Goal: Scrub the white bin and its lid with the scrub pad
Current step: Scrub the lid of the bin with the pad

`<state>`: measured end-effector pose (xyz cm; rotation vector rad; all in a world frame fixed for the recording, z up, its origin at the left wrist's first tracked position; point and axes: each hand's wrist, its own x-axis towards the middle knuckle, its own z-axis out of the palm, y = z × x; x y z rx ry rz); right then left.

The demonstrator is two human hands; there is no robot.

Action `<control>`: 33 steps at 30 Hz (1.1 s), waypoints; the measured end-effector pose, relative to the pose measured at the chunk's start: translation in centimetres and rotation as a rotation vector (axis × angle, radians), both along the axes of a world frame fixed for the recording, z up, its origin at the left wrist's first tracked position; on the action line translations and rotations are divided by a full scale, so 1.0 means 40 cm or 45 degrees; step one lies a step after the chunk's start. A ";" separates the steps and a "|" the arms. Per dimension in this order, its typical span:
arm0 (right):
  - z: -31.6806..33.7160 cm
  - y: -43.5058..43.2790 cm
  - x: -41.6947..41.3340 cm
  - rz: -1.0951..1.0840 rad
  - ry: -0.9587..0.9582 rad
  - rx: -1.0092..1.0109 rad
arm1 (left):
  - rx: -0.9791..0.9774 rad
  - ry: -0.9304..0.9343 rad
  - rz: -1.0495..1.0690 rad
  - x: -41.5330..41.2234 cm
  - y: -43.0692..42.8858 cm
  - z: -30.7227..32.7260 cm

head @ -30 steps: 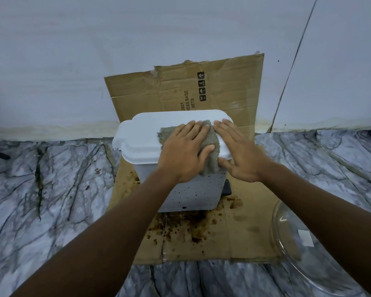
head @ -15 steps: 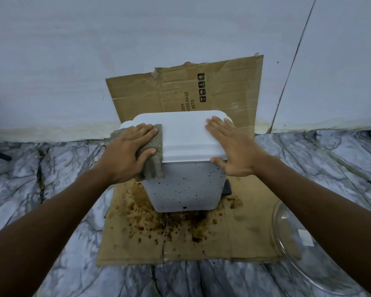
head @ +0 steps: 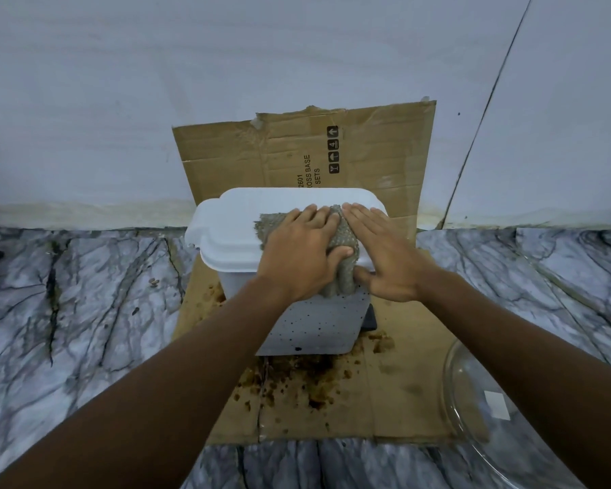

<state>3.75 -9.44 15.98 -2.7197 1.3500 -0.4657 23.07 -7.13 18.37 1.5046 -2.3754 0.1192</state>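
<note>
The white bin (head: 318, 326) stands on a sheet of cardboard, its front wall speckled with dark spots. Its white lid (head: 233, 227) is closed on top. My left hand (head: 300, 252) presses the grey-green scrub pad (head: 344, 241) flat on the right half of the lid, and the pad drapes over the lid's front edge. Right beside it, my right hand (head: 385, 255) lies flat on the lid's right end with fingers spread, its thumb under the rim.
The cardboard (head: 385, 393) on the marble floor (head: 85, 312) is stained with brown splatter in front of the bin and runs up the white wall (head: 226, 65). A clear glass bowl (head: 473, 400) sits at the lower right. A small dark part (head: 370, 319) shows at the bin's right side.
My left hand has swept the scrub pad from the lid's left end back across to its right half, next to my right hand. The right hand has stayed on the lid.
</note>
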 end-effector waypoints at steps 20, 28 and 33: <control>0.019 0.003 -0.012 0.065 -0.038 0.131 | 0.058 -0.129 0.041 -0.019 0.000 0.027; 0.008 0.007 -0.011 0.045 -0.068 0.064 | 0.177 -0.069 -0.139 0.101 0.001 0.037; -0.016 0.008 0.008 -0.034 -0.172 -0.006 | 0.123 0.064 -0.131 0.261 0.013 -0.001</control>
